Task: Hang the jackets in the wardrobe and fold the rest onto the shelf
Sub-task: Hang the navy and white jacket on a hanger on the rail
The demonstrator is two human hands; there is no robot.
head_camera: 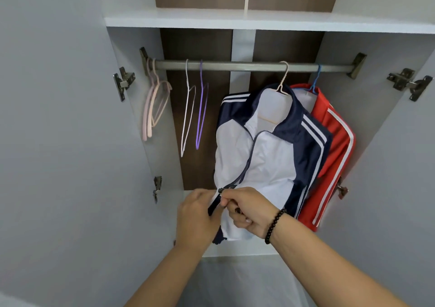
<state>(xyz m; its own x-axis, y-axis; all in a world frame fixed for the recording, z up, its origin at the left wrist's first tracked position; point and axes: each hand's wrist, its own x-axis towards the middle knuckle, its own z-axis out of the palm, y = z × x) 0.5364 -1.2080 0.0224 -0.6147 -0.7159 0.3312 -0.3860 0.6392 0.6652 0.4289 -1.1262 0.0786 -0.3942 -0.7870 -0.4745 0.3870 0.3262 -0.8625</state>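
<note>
A navy and white jacket [266,156] hangs on a pale hanger from the wardrobe rail [247,67], its zip open from the collar down. Behind it to the right hangs a red jacket [334,142] with white stripes on a blue hanger. At the navy jacket's lower hem my left hand [195,215] holds the left zip edge, and my right hand [247,209], with a black bead bracelet at the wrist, pinches the zip's dark end beside it. Both hands meet at the bottom of the zip.
Bare hangers hang on the rail's left part: pink ones [153,104] at the far left, then a white one [188,113] and a purple one [202,109]. A white shelf [259,21] runs above the rail. Both wardrobe doors stand open at the sides.
</note>
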